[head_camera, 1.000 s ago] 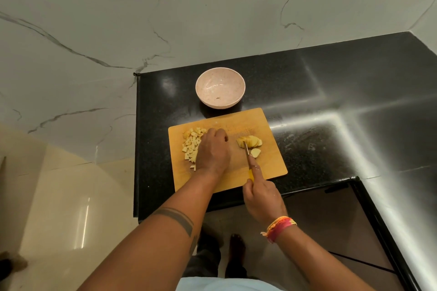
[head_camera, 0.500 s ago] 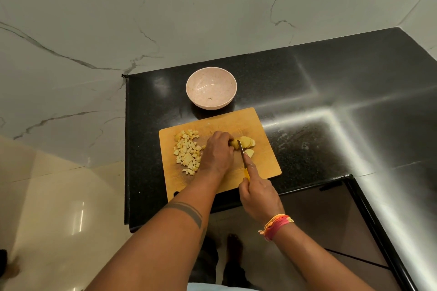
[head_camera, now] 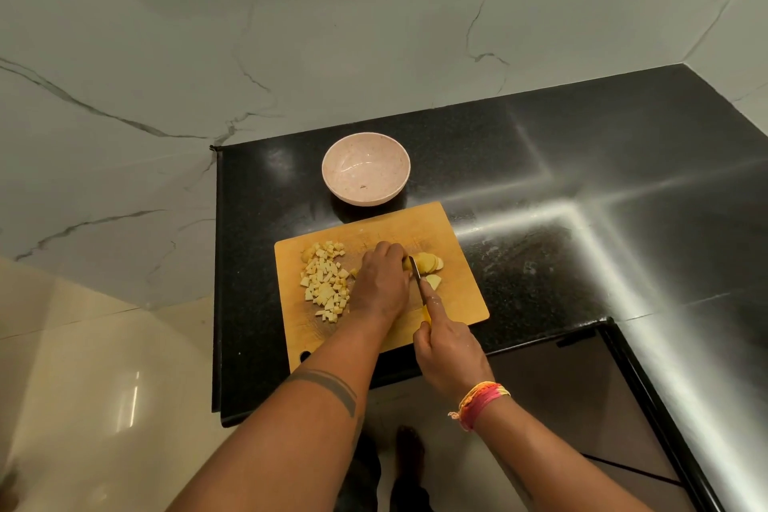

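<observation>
Where the black counter [head_camera: 540, 162] runs along its near edge, one wooden cutting board [head_camera: 461, 299] lies flat, slightly turned, close to the counter's left end.

Items on the board:
- One heap of diced pieces [head_camera: 326, 287], pale yellow, on the left half.
- One potato [head_camera: 405, 262], partly cut, at the middle toward the far edge, mostly hidden under fingers.
- One fan of round slices [head_camera: 428, 262] just right of the potato, leaning on each other.
- One single slice [head_camera: 433, 282], lying flat just nearer than the fan.

Left hand [head_camera: 380, 283]: palm down over the board's middle, between the diced pieces and the slices. The fingers are curled, with their tips holding the potato steady.

Right hand [head_camera: 451, 349]: over the board's near edge, wrapped round the yellow handle of a knife [head_camera: 417, 272], forefinger stretched along the back of the blade.

Knife: edge down, point toward the board's far edge, standing between the left fingertips and the fan of slices, against the potato.

One woven wristband [head_camera: 482, 401], orange and pink, on the right wrist. One dark band marking [head_camera: 328, 382] on the left forearm.

One pink bowl [head_camera: 390, 162], upright, on the counter just beyond the board's far edge and apart from it, with a small speck inside.

Marble wall [head_camera: 291, 33] behind the counter's far edge. Cream floor tiles [head_camera: 104, 366] past its left edge.
</observation>
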Action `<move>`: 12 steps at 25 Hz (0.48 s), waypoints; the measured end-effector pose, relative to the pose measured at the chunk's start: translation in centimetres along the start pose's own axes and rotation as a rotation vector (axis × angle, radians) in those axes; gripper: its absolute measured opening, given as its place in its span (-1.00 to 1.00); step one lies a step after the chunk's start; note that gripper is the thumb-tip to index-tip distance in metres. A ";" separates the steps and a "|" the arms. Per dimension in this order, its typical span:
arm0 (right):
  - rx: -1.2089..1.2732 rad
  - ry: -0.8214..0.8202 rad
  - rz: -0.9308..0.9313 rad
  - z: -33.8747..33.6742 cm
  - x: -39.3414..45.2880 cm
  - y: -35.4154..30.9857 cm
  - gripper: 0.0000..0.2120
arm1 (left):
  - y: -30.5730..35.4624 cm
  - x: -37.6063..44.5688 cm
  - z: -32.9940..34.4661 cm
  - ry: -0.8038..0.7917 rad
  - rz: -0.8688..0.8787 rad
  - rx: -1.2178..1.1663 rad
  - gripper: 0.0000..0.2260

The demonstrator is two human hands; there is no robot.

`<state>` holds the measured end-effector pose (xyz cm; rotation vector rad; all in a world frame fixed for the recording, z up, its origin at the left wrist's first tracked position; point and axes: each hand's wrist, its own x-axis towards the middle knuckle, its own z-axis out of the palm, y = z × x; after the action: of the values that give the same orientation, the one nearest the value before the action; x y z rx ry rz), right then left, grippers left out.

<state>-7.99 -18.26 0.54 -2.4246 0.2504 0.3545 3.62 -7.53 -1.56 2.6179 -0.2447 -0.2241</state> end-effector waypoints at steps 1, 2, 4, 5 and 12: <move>-0.002 0.002 0.003 0.0 0.0 0.0 -0.31 | 0.0 0.0 0.0 0.000 0.000 0.001 -0.77; -0.004 0.002 0.006 0.0 0.0 0.1 -0.31 | -0.1 0.0 -0.1 -0.001 0.003 0.002 -0.77; -0.006 0.004 0.007 -0.2 -0.2 0.2 -0.31 | -0.3 0.2 -0.1 -0.011 0.012 0.002 -0.76; -0.005 0.010 0.005 -0.2 -0.2 0.1 -0.30 | -0.4 0.3 -0.2 -0.015 0.014 0.001 -0.76; -0.035 -0.013 -0.016 -0.2 0.1 0.2 -0.30 | -0.9 0.4 0.2 0.001 -0.034 -0.075 -0.75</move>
<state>-7.97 -18.60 0.56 -2.4563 0.2211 0.3710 4.11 -6.95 -2.22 2.5497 -0.1880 -0.2388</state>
